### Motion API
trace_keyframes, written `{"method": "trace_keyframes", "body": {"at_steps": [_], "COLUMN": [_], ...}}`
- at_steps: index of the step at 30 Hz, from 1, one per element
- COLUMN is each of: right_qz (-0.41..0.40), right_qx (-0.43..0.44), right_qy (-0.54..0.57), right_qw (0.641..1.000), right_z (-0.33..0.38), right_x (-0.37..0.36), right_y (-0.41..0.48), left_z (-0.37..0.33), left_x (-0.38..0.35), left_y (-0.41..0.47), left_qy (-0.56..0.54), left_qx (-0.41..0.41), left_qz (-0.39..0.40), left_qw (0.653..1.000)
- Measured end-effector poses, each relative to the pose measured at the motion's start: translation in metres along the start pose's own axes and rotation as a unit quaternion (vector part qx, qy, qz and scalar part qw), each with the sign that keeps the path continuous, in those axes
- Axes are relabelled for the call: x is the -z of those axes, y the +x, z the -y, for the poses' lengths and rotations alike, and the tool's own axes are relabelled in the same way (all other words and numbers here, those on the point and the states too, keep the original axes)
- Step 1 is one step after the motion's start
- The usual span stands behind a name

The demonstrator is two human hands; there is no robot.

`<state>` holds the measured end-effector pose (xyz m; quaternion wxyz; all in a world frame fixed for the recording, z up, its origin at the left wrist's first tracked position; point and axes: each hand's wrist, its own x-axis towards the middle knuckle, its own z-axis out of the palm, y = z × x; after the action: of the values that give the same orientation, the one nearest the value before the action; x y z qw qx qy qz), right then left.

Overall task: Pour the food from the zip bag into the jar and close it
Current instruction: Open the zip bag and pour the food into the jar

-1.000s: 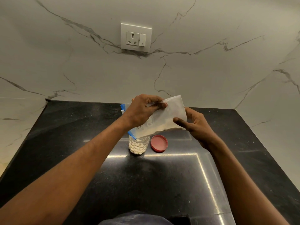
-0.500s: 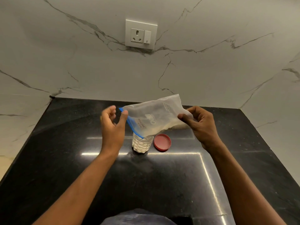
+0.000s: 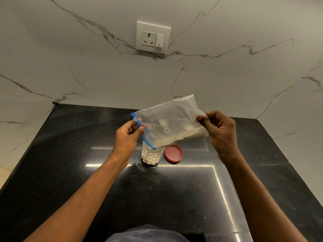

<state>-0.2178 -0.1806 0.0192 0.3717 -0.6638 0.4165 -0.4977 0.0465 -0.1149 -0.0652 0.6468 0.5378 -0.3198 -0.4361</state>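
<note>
**Zip bag tilted over open jar, both hands pinching it**

Left hand [image 3: 126,137]: thumb and fingers pinched together on the blue zip strip [image 3: 142,132] at the mouth end of the zip bag [image 3: 170,122], near the white slider tab. Right hand [image 3: 221,131]: thumb and fingers clamped on the bag's opposite, bottom end, held higher than the mouth.

Bag is clear plastic, held in the air, slanted down to the left. Pale powdery food [image 3: 188,134] sits along its lower edge, mostly toward the right-hand end. Handwritten label and a printed logo show on the bag face. The bag's low mouth corner is right over the top of the jar [image 3: 152,156]; cannot tell if it touches the rim.

Jar stands upright on the black countertop [image 3: 70,163], clear with a patterned wall, white contents filling the visible part. Red lid [image 3: 174,153] lies flat on the counter just right of the jar, off it.

White marble wall behind, with a socket and switch plate [image 3: 153,37].
</note>
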Motion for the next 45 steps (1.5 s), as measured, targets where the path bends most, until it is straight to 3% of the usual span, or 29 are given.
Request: {"method": "trace_keyframes", "body": {"at_steps": [9,45], "right_qz": [0.004,0.048], "right_qx": [0.027,0.065], "right_qy": [0.034,-0.039], "right_qw": [0.999,0.996], "right_z": [0.013,0.026], "right_x": [0.000,-0.006], "right_y": [0.004,0.017], "left_z": [0.004,0.010], "left_x": [0.001,-0.001], "left_y": [0.007,0.011], "left_qy": [0.017,-0.043], "left_qx": [-0.002,0.004], "left_qz": [0.013,-0.014], "left_qw": [1.000,0.999]}}
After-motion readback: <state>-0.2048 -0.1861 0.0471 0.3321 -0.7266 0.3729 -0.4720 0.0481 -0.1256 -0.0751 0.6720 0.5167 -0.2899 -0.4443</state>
